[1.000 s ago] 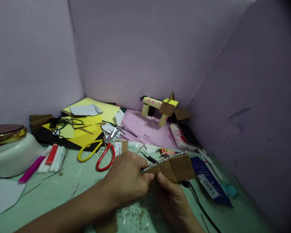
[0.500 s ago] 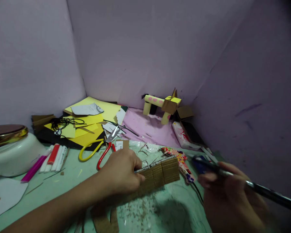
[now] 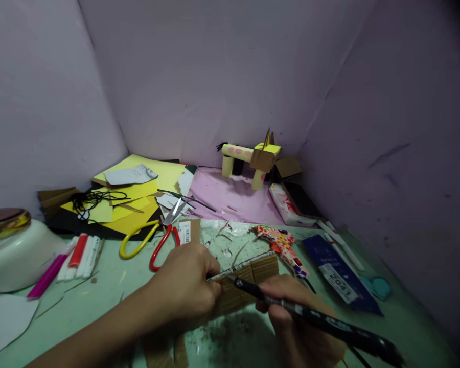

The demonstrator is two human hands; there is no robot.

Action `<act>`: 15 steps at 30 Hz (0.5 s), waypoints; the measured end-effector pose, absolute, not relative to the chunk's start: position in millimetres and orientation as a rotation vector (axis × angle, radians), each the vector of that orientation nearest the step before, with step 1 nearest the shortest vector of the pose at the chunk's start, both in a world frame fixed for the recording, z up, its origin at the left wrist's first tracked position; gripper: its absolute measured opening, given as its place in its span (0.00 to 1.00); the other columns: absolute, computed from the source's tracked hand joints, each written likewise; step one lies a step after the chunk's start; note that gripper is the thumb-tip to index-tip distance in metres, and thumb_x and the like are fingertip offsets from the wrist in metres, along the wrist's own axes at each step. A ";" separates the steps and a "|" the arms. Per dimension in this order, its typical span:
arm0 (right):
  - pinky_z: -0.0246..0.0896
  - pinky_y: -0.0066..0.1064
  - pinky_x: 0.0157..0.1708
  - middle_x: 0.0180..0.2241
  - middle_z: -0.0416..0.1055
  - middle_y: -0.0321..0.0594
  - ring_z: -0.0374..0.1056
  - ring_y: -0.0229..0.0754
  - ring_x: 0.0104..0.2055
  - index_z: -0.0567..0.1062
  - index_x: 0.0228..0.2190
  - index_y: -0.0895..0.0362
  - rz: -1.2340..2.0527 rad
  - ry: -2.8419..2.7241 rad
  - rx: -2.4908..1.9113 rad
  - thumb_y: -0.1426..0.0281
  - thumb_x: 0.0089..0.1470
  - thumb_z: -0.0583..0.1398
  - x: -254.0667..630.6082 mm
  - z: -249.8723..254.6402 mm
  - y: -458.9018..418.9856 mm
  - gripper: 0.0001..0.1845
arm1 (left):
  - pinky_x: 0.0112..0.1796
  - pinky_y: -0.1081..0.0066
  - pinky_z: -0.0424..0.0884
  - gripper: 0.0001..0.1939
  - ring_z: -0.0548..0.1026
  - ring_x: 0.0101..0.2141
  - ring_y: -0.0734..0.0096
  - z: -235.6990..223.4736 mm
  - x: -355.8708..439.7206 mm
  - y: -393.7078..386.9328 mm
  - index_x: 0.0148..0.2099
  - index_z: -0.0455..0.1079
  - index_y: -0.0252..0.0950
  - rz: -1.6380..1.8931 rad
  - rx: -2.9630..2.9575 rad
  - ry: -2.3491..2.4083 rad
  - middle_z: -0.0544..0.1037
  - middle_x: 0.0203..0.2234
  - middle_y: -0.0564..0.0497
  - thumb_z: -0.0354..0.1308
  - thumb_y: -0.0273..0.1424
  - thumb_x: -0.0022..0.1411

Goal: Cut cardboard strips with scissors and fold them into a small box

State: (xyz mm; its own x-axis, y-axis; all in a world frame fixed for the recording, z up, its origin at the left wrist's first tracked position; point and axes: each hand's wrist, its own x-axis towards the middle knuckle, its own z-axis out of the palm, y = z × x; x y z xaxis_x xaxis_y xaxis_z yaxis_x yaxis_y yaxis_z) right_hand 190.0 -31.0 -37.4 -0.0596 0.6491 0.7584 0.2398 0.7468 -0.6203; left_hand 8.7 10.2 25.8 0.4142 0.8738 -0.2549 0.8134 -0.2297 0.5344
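My left hand [image 3: 193, 286] is closed on a folded strip of corrugated cardboard [image 3: 262, 268], held tilted up with its white-edged side at the top. In my right hand [image 3: 297, 312] is a black pen [image 3: 322, 322] with pale lettering along its barrel. Its tip meets or hovers close to the cardboard's upper edge, just beside my left fingers; whether it touches, I cannot tell. Scissors [image 3: 168, 220] with one yellow and one red handle lie open beyond my left hand. A flower-patterned glue gun [image 3: 281, 245] rests behind the cardboard.
Several markers [image 3: 80, 255] and a white pot [image 3: 19, 255] stand at the left. Yellow paper [image 3: 138, 199] and black string [image 3: 90, 202] lie behind. A yellow paper animal figure [image 3: 241, 153] stands on pink paper [image 3: 230, 199]. A dark blue packet [image 3: 341, 276] is on the right.
My right hand has brought the pen leftward to the cardboard's edge, uncovering the blue packet. My left hand keeps its grip on the strip. The view has shifted slightly.
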 end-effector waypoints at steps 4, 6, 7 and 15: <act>0.63 0.28 0.20 0.25 0.72 0.36 0.69 0.37 0.23 0.73 0.40 0.54 0.439 -1.650 -0.690 0.69 0.56 0.58 185.1 -38.6 -31.1 0.09 | 0.20 0.70 0.46 0.11 0.56 0.18 0.76 25.6 9.1 9.3 0.15 0.53 0.37 0.147 2.073 1.442 0.51 0.12 0.58 0.50 0.27 0.44; 0.62 0.28 0.20 0.25 0.72 0.36 0.68 0.37 0.23 0.73 0.40 0.54 0.448 -1.623 -0.683 0.68 0.56 0.58 181.7 -37.9 -31.2 0.09 | 0.19 0.70 0.47 0.11 0.57 0.18 0.76 26.2 9.5 9.5 0.15 0.54 0.37 0.153 2.075 1.445 0.50 0.12 0.58 0.51 0.28 0.44; 0.62 0.28 0.20 0.26 0.72 0.36 0.68 0.37 0.24 0.73 0.39 0.54 0.448 -1.614 -0.680 0.68 0.56 0.58 180.4 -37.4 -31.1 0.08 | 0.19 0.70 0.47 0.10 0.57 0.18 0.75 26.5 9.6 9.6 0.15 0.55 0.37 0.158 2.079 1.444 0.50 0.12 0.58 0.51 0.28 0.44; 0.63 0.27 0.20 0.25 0.71 0.35 0.68 0.36 0.23 0.72 0.40 0.55 0.445 -1.650 -0.699 0.71 0.56 0.58 183.0 -35.6 -29.3 0.08 | 0.19 0.70 0.47 0.09 0.57 0.17 0.75 26.7 9.7 9.7 0.15 0.54 0.37 0.155 2.089 1.453 0.52 0.11 0.58 0.50 0.27 0.43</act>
State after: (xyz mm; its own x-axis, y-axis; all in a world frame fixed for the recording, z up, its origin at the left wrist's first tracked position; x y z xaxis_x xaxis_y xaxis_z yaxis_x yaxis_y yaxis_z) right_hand 183.0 -29.3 -35.6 -0.0899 0.6623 0.7438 0.1986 0.7438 -0.6383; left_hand 9.7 9.7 26.7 0.3990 0.8884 -0.2269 0.8204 -0.2354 0.5211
